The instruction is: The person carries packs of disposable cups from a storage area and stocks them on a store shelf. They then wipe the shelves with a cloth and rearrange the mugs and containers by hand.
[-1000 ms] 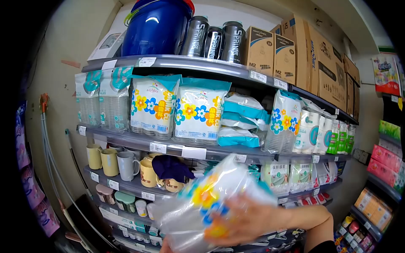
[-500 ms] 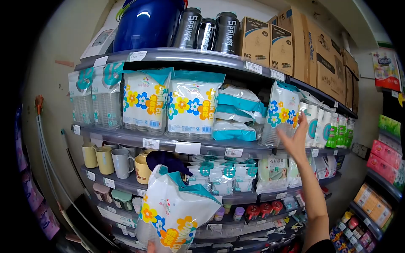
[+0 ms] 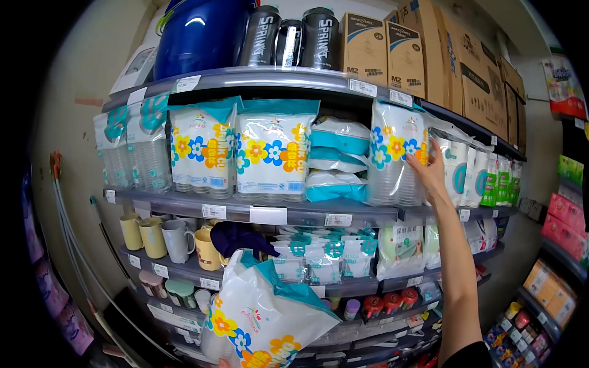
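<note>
My left hand (image 3: pixel 224 363), mostly hidden at the bottom edge, holds a white and teal pack of disposable plastic cups (image 3: pixel 264 316) with flower prints, tilted in front of the lower shelves. With my right hand (image 3: pixel 428 170) I grip the right edge of another flowered cup pack (image 3: pixel 396 156), which stands upright on the shelf; the thumb lies on its front and the fingers are at its side. Left of that pack lie stacked teal and white packs (image 3: pixel 337 162). Two more flowered cup packs stand further left, one of them a wide cup pack (image 3: pixel 273 150).
Above are a blue bucket (image 3: pixel 199 40), black Sprint bottles (image 3: pixel 321 40) and brown boxes (image 3: pixel 365 49). Paper rolls (image 3: pixel 455 165) stand right of my right hand. Mugs (image 3: pixel 178 239) and a dark purple cloth (image 3: pixel 242 238) are on the shelf below. Poles (image 3: pixel 73 239) lean at the left.
My right hand has closed onto the edge of the shelf pack, which has turned to face forward more. The pack in my left hand has shifted slightly right and down in view.
</note>
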`<action>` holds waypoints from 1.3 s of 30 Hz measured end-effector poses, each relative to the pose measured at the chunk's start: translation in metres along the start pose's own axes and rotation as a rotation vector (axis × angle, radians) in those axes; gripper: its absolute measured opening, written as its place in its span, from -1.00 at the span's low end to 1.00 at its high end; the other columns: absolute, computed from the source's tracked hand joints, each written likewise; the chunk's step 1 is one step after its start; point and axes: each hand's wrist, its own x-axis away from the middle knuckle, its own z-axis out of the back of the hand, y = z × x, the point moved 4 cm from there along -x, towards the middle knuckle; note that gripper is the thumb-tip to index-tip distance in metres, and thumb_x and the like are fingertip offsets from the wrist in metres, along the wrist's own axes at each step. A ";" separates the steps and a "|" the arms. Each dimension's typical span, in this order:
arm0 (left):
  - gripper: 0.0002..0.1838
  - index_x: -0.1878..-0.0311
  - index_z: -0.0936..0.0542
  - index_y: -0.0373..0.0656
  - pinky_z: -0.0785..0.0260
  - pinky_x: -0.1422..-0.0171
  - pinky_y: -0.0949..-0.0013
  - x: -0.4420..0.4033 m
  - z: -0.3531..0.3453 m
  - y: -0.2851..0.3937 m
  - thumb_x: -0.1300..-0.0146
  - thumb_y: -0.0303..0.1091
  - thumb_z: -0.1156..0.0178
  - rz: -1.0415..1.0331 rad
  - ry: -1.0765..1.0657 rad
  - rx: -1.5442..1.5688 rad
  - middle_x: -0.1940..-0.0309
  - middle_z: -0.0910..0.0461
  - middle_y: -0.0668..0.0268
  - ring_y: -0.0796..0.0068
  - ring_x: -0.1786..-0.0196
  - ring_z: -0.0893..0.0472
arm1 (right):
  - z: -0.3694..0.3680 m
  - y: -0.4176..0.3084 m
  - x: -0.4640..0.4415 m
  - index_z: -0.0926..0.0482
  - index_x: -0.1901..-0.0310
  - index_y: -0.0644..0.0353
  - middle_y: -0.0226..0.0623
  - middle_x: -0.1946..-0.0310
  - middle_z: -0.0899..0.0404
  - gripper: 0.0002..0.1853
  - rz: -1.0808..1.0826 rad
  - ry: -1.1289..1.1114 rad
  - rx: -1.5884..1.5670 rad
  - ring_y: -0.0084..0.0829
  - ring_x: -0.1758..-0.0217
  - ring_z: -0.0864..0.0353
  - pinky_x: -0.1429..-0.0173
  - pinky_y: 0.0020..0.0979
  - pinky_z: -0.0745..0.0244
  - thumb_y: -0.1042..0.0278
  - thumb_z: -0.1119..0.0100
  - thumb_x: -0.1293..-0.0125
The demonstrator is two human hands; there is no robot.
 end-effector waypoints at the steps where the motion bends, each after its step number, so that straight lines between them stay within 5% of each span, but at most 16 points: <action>1: -0.50 -0.02 -0.51 -0.48 -0.54 0.00 0.22 -0.001 -0.003 0.003 -0.05 -0.42 -0.44 0.001 0.004 -0.008 0.14 -0.63 -0.02 0.22 0.14 -0.65 | -0.007 0.002 -0.001 -0.06 -0.39 0.28 -0.01 -0.08 -0.45 -0.02 -0.008 0.006 0.001 -0.36 0.03 -0.57 -0.04 -0.41 -0.51 0.32 -0.52 -0.01; 4: -0.45 0.01 -0.53 -0.46 -0.54 0.03 0.22 -0.003 -0.008 0.008 0.04 -0.40 -0.51 0.000 0.013 -0.029 0.19 -0.65 0.02 0.22 0.18 -0.65 | -0.041 0.004 0.008 -0.27 -0.27 0.30 -0.15 0.05 -0.53 -0.27 0.019 -0.088 -0.059 -0.43 0.08 -0.57 0.00 -0.45 -0.50 0.35 -0.43 -0.11; 6: -0.42 0.00 -0.53 -0.45 -0.53 0.06 0.22 -0.004 -0.014 0.017 0.07 -0.36 -0.53 -0.317 -0.081 -0.564 0.20 -0.65 0.04 0.23 0.19 -0.65 | -0.066 0.008 0.014 -0.31 -0.24 0.30 -0.20 0.08 -0.54 -0.35 0.138 -0.127 -0.070 -0.46 0.06 -0.55 0.00 -0.46 -0.48 0.36 -0.39 -0.15; 10: -0.41 -0.02 -0.52 -0.44 -0.54 0.08 0.22 -0.008 -0.019 0.017 0.04 -0.30 -0.50 -0.165 -0.095 -0.311 0.19 -0.64 0.05 0.24 0.17 -0.65 | -0.119 0.004 0.020 -0.32 -0.23 0.29 -0.08 0.05 -0.50 -0.32 0.321 -0.117 -0.074 -0.27 0.02 -0.49 -0.06 -0.31 -0.42 0.29 -0.42 -0.11; 12: -0.50 -0.07 -0.50 -0.44 -0.55 0.07 0.25 -0.003 -0.021 -0.015 -0.11 -0.35 -0.38 0.685 -0.095 0.976 0.13 -0.63 0.04 0.24 0.14 -0.64 | -0.138 0.010 0.022 -0.32 -0.24 0.27 -0.02 0.05 -0.48 -0.30 0.351 -0.047 -0.001 -0.17 0.00 -0.47 -0.09 -0.25 -0.39 0.26 -0.42 -0.10; 13: -0.50 -0.07 -0.50 -0.44 -0.55 0.07 0.25 0.001 -0.023 -0.018 -0.11 -0.35 -0.38 0.690 -0.099 0.967 0.13 -0.63 0.04 0.24 0.14 -0.64 | -0.143 0.011 0.026 -0.31 -0.26 0.24 0.02 0.05 -0.47 -0.28 0.389 0.007 0.068 -0.08 -0.01 -0.43 -0.13 -0.19 -0.35 0.23 -0.42 -0.09; 15: -0.60 -0.12 -0.47 -0.44 -0.56 0.05 0.28 0.000 -0.016 -0.011 -0.27 -0.42 -0.19 0.234 -0.050 0.302 0.05 -0.60 0.00 0.20 0.12 -0.63 | -0.143 0.013 0.030 -0.30 -0.27 0.22 0.07 0.05 -0.46 -0.26 0.418 0.060 0.131 0.01 -0.03 -0.40 -0.16 -0.14 -0.30 0.20 -0.41 -0.09; 19: -0.64 -0.14 -0.46 -0.46 -0.58 0.07 0.27 0.003 -0.013 -0.002 -0.32 -0.48 -0.08 0.040 -0.008 -0.055 0.03 -0.59 -0.04 0.16 0.15 -0.64 | -0.137 0.011 0.031 -0.24 -0.32 0.20 0.14 0.01 -0.43 -0.22 0.475 0.081 0.186 0.09 -0.08 -0.37 -0.21 -0.05 -0.26 0.15 -0.38 -0.12; 22: -0.45 -0.24 -0.35 -0.47 -0.50 -0.11 0.17 0.006 -0.004 -0.028 -0.26 -0.36 -0.21 0.340 0.003 0.199 -0.11 -0.49 -0.12 0.06 -0.02 -0.57 | -0.125 0.009 0.031 -0.18 -0.35 0.29 0.26 -0.13 -0.36 -0.14 0.317 -0.139 0.173 0.18 -0.22 -0.31 -0.31 0.00 -0.20 0.05 -0.37 -0.12; 24: -0.17 -0.38 -0.14 -0.43 -0.27 -0.35 0.12 0.008 -0.013 -0.045 -0.12 -0.36 -0.35 0.737 -0.040 1.144 -0.29 -0.27 -0.15 0.05 -0.24 -0.41 | -0.106 0.004 0.048 -0.07 -0.36 0.47 0.31 -0.24 -0.25 -0.09 0.391 -0.011 0.355 0.19 -0.33 -0.23 -0.38 -0.04 -0.16 0.03 -0.31 -0.19; 25: -0.17 -0.38 -0.14 -0.43 -0.27 -0.35 0.12 0.011 -0.017 -0.034 -0.12 -0.36 -0.35 0.726 0.006 1.143 -0.29 -0.27 -0.15 0.05 -0.24 -0.41 | -0.093 -0.008 0.064 -0.08 -0.37 0.43 0.25 -0.24 -0.26 -0.13 0.544 0.061 0.448 0.14 -0.30 -0.26 -0.38 -0.05 -0.16 0.12 -0.32 -0.18; 28: -0.09 -0.46 -0.09 -0.11 -0.08 -0.47 -0.04 0.002 -0.044 -0.003 -0.23 0.30 -0.05 0.432 -0.187 0.616 -0.37 -0.28 0.17 0.11 -0.38 -0.31 | -0.057 -0.026 0.137 -0.11 -0.36 0.37 0.09 -0.21 -0.29 -0.17 0.735 -0.115 0.421 -0.02 -0.25 -0.34 -0.30 -0.13 -0.26 0.46 -0.32 -0.06; 30: -0.09 -0.46 -0.08 -0.12 -0.09 -0.47 -0.04 0.001 -0.052 -0.001 -0.23 0.30 -0.04 0.425 -0.186 0.611 -0.38 -0.27 0.18 0.11 -0.38 -0.30 | -0.041 -0.007 0.201 -0.11 -0.35 0.35 0.02 -0.20 -0.30 -0.14 0.384 -0.477 0.070 -0.13 -0.17 -0.42 -0.23 -0.21 -0.36 0.47 -0.33 -0.01; 32: -0.03 -0.47 -0.05 -0.12 -0.06 -0.48 -0.04 -0.003 -0.064 -0.007 -0.21 0.38 -0.02 0.400 -0.225 0.579 -0.41 -0.22 0.19 0.11 -0.41 -0.27 | -0.034 0.003 0.275 0.19 -0.44 0.29 -0.01 -0.19 -0.27 0.14 0.023 -0.689 -0.434 -0.19 -0.14 -0.44 -0.14 -0.21 -0.46 0.45 -0.45 0.09; 35: -0.20 -0.43 -0.17 -0.14 -0.19 -0.41 0.04 -0.003 -0.104 -0.003 -0.31 0.21 -0.06 0.293 -0.308 0.780 -0.29 -0.37 0.20 0.21 -0.31 -0.39 | -0.054 -0.019 0.369 0.60 -0.42 0.14 0.14 -0.34 -0.08 0.38 -0.085 -0.694 -0.560 -0.04 -0.35 -0.29 -0.25 -0.02 -0.37 0.30 -0.54 0.02; 39: -0.14 -0.45 -0.04 -0.26 -0.09 -0.45 0.11 0.017 -0.116 -0.037 -0.15 -0.21 -0.22 0.113 -0.580 0.456 -0.34 -0.19 0.02 0.14 -0.32 -0.32 | -0.035 -0.022 0.369 0.53 -0.43 0.18 0.04 -0.33 -0.08 0.33 0.035 -0.436 -0.417 -0.09 -0.37 -0.25 -0.34 -0.04 -0.28 0.20 -0.51 0.00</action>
